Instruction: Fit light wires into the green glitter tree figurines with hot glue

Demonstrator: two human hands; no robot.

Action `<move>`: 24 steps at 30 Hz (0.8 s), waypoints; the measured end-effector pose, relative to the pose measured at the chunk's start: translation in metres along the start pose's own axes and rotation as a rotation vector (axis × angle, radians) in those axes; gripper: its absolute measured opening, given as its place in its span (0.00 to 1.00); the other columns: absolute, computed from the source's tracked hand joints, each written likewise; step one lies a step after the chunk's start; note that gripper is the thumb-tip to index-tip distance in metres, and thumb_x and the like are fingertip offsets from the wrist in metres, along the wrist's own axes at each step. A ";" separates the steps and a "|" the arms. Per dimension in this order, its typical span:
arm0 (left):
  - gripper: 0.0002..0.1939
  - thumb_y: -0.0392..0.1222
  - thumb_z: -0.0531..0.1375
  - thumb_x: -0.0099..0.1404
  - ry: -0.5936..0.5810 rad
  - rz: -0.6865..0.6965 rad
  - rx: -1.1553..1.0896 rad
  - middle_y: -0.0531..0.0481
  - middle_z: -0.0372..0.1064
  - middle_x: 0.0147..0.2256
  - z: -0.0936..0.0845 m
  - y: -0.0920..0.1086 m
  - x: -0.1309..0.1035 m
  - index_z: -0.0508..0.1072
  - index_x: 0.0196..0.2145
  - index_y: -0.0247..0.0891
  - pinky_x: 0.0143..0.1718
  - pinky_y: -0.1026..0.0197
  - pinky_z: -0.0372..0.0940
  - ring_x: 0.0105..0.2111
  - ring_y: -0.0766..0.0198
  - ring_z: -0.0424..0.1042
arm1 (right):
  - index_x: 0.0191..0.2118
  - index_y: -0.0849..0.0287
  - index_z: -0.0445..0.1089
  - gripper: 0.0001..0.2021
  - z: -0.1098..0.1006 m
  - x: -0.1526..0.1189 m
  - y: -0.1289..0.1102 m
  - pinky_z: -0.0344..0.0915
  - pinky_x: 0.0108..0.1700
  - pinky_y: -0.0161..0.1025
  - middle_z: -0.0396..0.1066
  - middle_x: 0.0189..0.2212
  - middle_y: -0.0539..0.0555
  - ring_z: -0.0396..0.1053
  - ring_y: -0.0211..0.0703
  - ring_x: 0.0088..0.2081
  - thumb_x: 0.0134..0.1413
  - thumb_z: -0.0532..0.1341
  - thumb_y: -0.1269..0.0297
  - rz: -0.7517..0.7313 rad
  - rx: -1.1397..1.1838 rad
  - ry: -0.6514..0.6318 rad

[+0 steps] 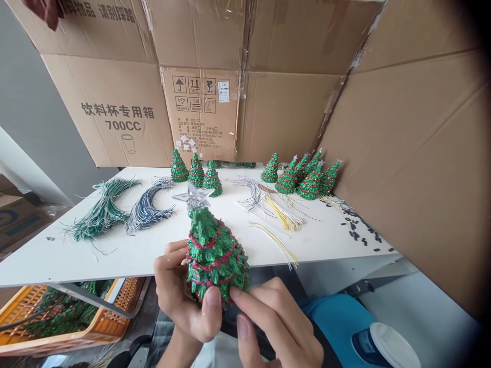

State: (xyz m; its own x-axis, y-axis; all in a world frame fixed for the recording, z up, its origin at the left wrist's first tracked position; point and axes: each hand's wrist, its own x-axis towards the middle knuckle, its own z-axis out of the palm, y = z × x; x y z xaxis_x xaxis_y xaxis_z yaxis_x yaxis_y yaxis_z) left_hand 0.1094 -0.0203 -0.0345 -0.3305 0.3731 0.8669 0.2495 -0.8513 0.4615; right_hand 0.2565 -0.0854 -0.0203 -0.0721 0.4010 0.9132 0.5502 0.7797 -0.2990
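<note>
A small green Christmas tree figure [215, 255] with red garlands stands upright in my left hand [184, 296], whose fingers wrap behind it and whose thumb presses its lower front. On its tip sits a clear star [194, 197]. My right hand [278, 324] is at the tree's lower right side; its index fingertip touches the base, and the thumb is held apart below. Nothing shows between its finger and thumb. Part of the tree's base is hidden by the fingers.
On the white table [153, 255] lie green wires [103, 207], blue wires [149, 207], yellow and white wires [284, 214] and black bits [355, 230]. Several small trees [310, 181] stand behind, before cardboard boxes [199, 41]. An orange crate [103, 324] is below left. Another person's hand [46, 13] shows top left.
</note>
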 end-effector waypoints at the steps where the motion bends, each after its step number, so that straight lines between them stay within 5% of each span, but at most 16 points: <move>1: 0.21 0.52 0.69 0.69 0.010 -0.020 0.013 0.45 0.72 0.43 0.000 0.001 -0.001 0.73 0.55 0.41 0.38 0.52 0.69 0.40 0.51 0.73 | 0.59 0.61 0.82 0.23 0.000 0.000 -0.002 0.76 0.33 0.47 0.84 0.37 0.58 0.76 0.50 0.34 0.63 0.61 0.83 0.024 0.000 -0.009; 17: 0.19 0.52 0.69 0.62 0.089 -0.106 0.025 0.49 0.67 0.34 0.002 0.003 0.000 0.76 0.48 0.44 0.35 0.49 0.71 0.36 0.50 0.72 | 0.59 0.61 0.82 0.24 -0.001 -0.003 0.000 0.78 0.33 0.48 0.84 0.37 0.58 0.77 0.50 0.33 0.63 0.61 0.82 0.032 -0.019 -0.005; 22: 0.19 0.57 0.67 0.67 0.081 -0.149 0.035 0.46 0.67 0.36 0.004 0.008 -0.003 0.74 0.49 0.46 0.36 0.45 0.70 0.37 0.47 0.71 | 0.57 0.64 0.83 0.19 0.003 -0.002 0.005 0.75 0.27 0.44 0.82 0.33 0.56 0.76 0.47 0.28 0.65 0.61 0.79 -0.098 -0.022 0.057; 24: 0.19 0.59 0.66 0.68 0.082 -0.176 0.047 0.46 0.67 0.37 0.005 0.010 -0.002 0.74 0.49 0.47 0.37 0.44 0.69 0.37 0.47 0.71 | 0.58 0.62 0.82 0.21 0.002 -0.002 0.003 0.77 0.29 0.45 0.83 0.35 0.57 0.77 0.48 0.30 0.64 0.61 0.80 -0.039 -0.026 0.032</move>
State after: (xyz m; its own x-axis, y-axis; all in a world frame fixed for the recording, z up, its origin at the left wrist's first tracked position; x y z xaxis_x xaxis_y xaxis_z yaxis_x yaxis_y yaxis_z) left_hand 0.1168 -0.0273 -0.0308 -0.4454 0.4821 0.7544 0.2224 -0.7566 0.6148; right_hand 0.2567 -0.0826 -0.0237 -0.0670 0.3545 0.9326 0.5692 0.7813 -0.2561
